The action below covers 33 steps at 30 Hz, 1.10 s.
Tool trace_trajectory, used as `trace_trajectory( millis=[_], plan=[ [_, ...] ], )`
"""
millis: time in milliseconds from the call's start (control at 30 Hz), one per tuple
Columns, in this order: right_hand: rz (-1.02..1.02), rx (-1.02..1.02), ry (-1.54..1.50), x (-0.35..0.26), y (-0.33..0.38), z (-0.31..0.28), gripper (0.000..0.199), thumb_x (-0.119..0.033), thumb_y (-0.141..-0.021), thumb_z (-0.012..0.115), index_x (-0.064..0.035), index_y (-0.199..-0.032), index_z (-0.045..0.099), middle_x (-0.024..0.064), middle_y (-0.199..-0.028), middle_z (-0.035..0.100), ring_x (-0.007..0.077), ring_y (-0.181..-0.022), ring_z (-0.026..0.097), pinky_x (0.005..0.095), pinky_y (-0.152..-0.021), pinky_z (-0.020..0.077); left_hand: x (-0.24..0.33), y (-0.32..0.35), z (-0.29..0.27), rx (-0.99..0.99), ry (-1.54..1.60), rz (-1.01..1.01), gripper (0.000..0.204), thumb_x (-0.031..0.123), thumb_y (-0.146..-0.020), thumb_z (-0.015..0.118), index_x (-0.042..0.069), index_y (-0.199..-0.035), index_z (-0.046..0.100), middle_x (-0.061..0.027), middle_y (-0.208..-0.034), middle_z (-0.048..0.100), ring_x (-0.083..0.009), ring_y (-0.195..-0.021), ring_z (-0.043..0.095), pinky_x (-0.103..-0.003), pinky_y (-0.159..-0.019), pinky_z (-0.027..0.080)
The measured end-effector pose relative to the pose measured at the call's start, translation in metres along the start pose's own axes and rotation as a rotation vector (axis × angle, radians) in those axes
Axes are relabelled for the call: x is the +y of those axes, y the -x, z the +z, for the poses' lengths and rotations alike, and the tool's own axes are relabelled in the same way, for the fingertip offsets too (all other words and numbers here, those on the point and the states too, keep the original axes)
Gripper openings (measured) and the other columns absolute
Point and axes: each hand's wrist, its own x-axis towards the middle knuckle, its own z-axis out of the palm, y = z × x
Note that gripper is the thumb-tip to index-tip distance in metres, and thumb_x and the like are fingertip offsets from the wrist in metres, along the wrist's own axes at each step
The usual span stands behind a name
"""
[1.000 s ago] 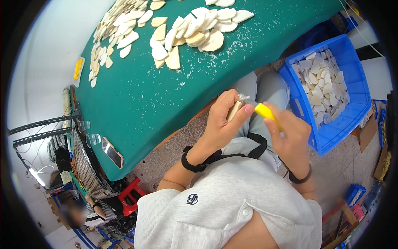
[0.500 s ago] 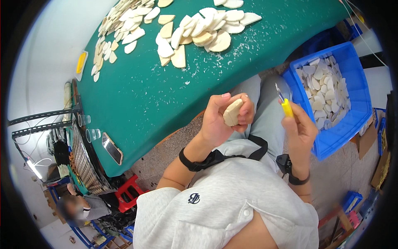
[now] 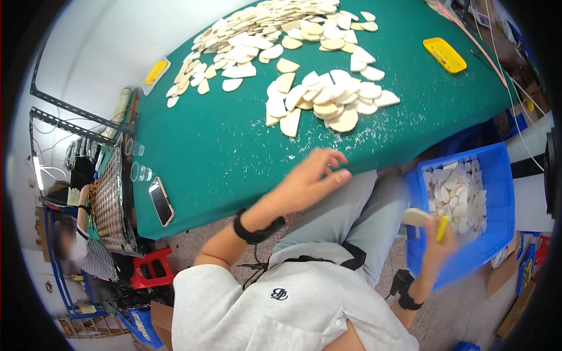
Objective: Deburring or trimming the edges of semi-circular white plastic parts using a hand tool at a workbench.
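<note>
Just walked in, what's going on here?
The person's right hand, motion-blurred, holds a pale piece and a yellow tool by the blue bin, which contains similar pieces. The left hand looks empty, near the table edge; can't tell if it touches. A heap of pieces and white shavings are on the table.

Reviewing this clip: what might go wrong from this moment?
1. The right hand holds both a yellow-handled tool and a pale piece, so either might slip from the shared grip.
2. That piece appears near the left rim of the blue bin; if dropped, it could land outside.
3. The phone lies near the edge of the green table, where a bump could possibly knock it off.
</note>
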Motion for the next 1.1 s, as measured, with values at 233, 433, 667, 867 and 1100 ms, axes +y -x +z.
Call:
trace_trajectory(
  millis=[233,433,667,867,1100],
  plan=[
    [0.051,0.305,0.089,0.030,-0.024,-0.030,0.037,-0.009,-0.085,0.067,0.0055,-0.116,0.054,0.0042,-0.088,0.059,0.0064,-0.069,0.048,0.0190,-0.059,0.0384,0.007,-0.045,-0.069,0.310,-0.592,0.057,0.045,0.042,-0.089,0.056,0.007,-0.117,0.053,-0.0142,-0.114,0.051,-0.0277,-0.104,0.049,-0.037,-0.086,0.043],
    [-0.033,0.169,-0.131,0.036,-0.011,0.004,0.035,-0.010,-0.083,0.070,0.0028,-0.112,0.058,-0.0030,-0.069,0.050,0.0032,-0.058,0.037,0.0199,-0.049,0.0284,-0.033,-0.121,-0.036,0.320,-0.825,0.243,0.081,0.058,-0.070,0.069,0.018,-0.135,0.041,-0.0196,-0.131,0.040,-0.0402,-0.119,0.039,-0.053,-0.090,0.042],
    [-0.003,0.103,-0.243,0.034,-0.005,0.006,0.031,-0.009,-0.084,0.069,0.0033,-0.110,0.059,-0.0034,-0.069,0.050,0.0025,-0.058,0.036,0.0199,-0.049,0.0256,-0.036,-0.132,-0.025,0.284,-1.121,0.292,0.069,0.052,-0.072,0.068,0.021,-0.131,0.048,-0.0151,-0.125,0.047,-0.0334,-0.105,0.052,-0.050,-0.071,0.046],
    [0.002,0.076,-0.274,0.023,0.000,0.003,0.028,-0.008,-0.084,0.067,0.0029,-0.109,0.059,-0.0007,-0.081,0.057,0.0026,-0.062,0.042,0.0174,-0.053,0.0309,-0.043,-0.105,-0.057,0.322,-0.978,0.178,0.057,0.050,-0.078,0.063,0.008,-0.116,0.062,-0.0129,-0.123,0.054,-0.0303,-0.110,0.053,-0.047,-0.080,0.047],
    [0.048,-0.088,-0.363,-0.014,0.003,0.015,0.022,-0.006,-0.081,0.070,0.0020,-0.101,0.065,-0.0034,-0.075,0.057,0.0013,-0.059,0.040,0.0170,-0.051,0.0296,0.028,-0.031,-0.035,0.302,0.320,0.125,0.025,0.007,-0.081,0.069,-0.002,-0.104,0.064,-0.0107,-0.114,0.059,-0.0166,-0.101,0.059,-0.028,-0.083,0.051]
  ],
)
